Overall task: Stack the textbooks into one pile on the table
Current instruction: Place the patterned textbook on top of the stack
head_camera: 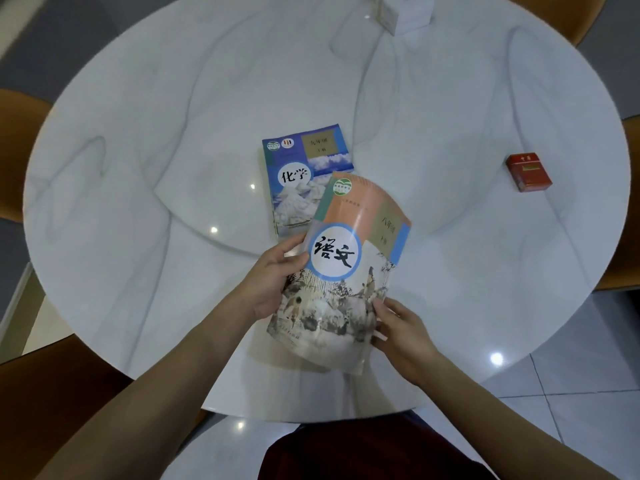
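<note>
A blue chemistry textbook point(298, 168) lies flat near the middle of the round white marble table point(173, 133). Above the table's near half I hold an orange and pale Chinese-language textbook point(349, 271), bent slightly, its far corner overlapping the blue book's near right corner. My left hand point(273, 282) grips its left edge. My right hand point(398, 327) grips its near right corner. Part of the blue book's lower right is hidden behind the held book.
A red cigarette pack point(528, 172) lies on the table's right side. A white box point(403, 12) stands at the far edge. Orange-brown chairs point(20, 140) surround the table. Tiled floor point(588, 358) shows at the right.
</note>
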`<state>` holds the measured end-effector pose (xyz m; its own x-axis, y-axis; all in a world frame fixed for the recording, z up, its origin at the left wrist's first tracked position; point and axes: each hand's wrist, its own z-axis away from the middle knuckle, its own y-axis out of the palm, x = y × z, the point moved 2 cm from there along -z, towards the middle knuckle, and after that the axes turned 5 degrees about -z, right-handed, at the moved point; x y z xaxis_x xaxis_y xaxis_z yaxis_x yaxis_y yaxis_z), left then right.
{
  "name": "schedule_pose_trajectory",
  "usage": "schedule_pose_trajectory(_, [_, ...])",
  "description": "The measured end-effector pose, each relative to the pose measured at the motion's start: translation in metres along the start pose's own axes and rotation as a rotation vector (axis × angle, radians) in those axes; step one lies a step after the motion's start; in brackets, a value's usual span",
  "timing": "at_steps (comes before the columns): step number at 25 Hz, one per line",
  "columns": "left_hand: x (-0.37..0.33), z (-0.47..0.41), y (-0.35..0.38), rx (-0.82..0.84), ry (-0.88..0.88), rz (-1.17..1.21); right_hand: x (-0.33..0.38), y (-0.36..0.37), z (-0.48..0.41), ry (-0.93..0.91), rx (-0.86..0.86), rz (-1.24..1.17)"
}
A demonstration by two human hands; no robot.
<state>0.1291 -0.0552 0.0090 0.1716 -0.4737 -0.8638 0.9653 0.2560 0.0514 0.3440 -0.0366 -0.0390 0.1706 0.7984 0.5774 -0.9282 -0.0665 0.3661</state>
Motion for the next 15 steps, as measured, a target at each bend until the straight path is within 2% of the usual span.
schedule_pose_trajectory(5, [-0.019,-0.025,-0.020,-0.194,-0.002,0.040,0.053,0.015,-0.028,-0.101,-0.028,0.027])
schedule_pose_trajectory(9, [-0.037,-0.056,-0.028,-0.408,0.003,0.051,0.106,0.044,-0.069,-0.212,-0.075,0.165])
schedule_pose_trajectory(15, [-0.068,-0.110,-0.043,-0.568,0.015,0.037,0.172,0.090,-0.147,-0.331,-0.099,0.392])
